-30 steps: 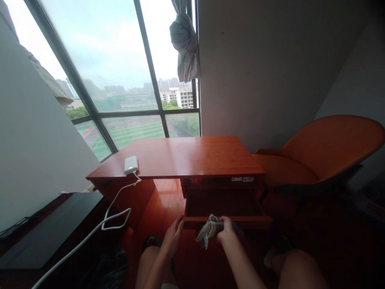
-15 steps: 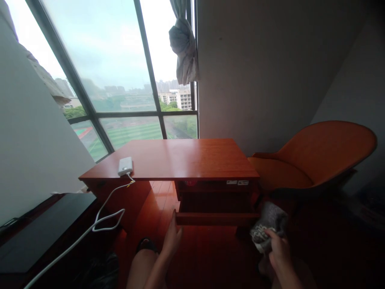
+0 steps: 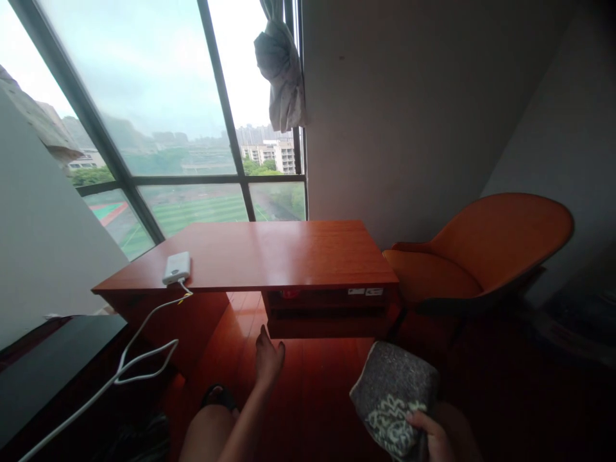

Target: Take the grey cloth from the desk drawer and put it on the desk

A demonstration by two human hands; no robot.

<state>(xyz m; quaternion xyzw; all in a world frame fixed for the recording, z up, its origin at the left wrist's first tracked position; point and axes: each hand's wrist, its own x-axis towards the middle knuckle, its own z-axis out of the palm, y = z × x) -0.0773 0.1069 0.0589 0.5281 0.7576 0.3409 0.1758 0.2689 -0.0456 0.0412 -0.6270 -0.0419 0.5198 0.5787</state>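
My right hand (image 3: 430, 436) grips a grey piece of cloth (image 3: 397, 372) by its lower edge, thumb on top. It looks thick, folded or flat, with a cream looped pattern near the thumb; its exact kind is unclear. My left hand (image 3: 269, 359) is open at the lower left corner of the desk's drawer (image 3: 327, 327), fingers stretched and thumb apart. Whether the fingertips touch the drawer front I cannot tell. The drawer sits pushed in under the red-brown wooden desk (image 3: 289, 256), below an open shelf (image 3: 332, 301).
On the desk's left lies a white power bank (image 3: 177, 266) with a white cable (image 3: 120, 372) trailing down to the lower left. An orange chair (image 3: 505, 250) stands at the desk's right end. A dark-topped surface (image 3: 62, 366) is at the left. A window (image 3: 158, 96) rises behind.
The drawer, pulled out before, has gone in, with my left hand at its left corner. My right hand has brought the grey cloth lower, leftward and nearer. The view has shifted slightly right.
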